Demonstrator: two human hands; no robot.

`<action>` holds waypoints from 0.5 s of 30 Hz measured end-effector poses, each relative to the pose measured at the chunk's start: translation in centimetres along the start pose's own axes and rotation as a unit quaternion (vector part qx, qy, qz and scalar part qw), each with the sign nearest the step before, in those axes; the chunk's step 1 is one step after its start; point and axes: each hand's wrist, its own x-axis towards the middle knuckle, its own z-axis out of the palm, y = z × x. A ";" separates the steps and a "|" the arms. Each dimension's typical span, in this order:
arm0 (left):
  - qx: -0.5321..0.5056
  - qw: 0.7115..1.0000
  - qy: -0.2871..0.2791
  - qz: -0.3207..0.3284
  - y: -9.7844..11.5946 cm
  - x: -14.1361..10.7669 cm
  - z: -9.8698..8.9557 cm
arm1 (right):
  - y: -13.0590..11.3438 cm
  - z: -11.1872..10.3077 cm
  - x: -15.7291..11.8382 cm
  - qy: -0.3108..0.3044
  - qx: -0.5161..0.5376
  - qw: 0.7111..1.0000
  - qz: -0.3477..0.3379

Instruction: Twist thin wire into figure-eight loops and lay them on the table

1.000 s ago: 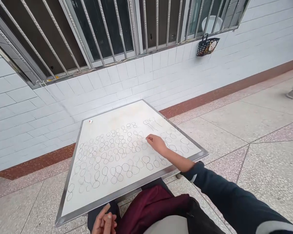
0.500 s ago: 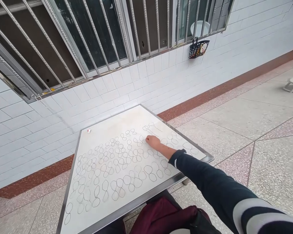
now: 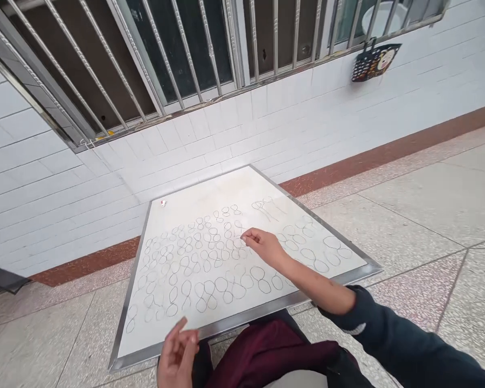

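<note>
You are wearing the camera on your head, so it is looking out from above your body, facing forward and steeply down. It is pointing over the near edge of a white, steel-rimmed square tabletop (image 3: 226, 186), seeing it from close by. Beyond it, a white-tiled wall (image 3: 105, 178) under a dark, steel-barred window (image 3: 186, 48) is slanting across the far part of the view. A pale speckled stone floor (image 3: 428, 215) is filling the right side, and dark maroon cloth (image 3: 267, 350) is showing along the near edge.
</note>
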 end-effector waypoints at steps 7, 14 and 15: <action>-0.114 0.988 -0.099 0.039 4.3 1.2 5.3 | -4.4 3.6 -9.5 -0.073 0.121 0.984 -0.110; -0.159 0.983 -0.082 0.032 3.3 -1.4 4.1 | -5.6 4.1 -12.1 -0.128 0.148 0.975 -0.106; -0.160 0.983 -0.085 0.033 3.3 -1.6 4.0 | -5.8 4.2 -12.3 -0.135 0.153 0.974 -0.102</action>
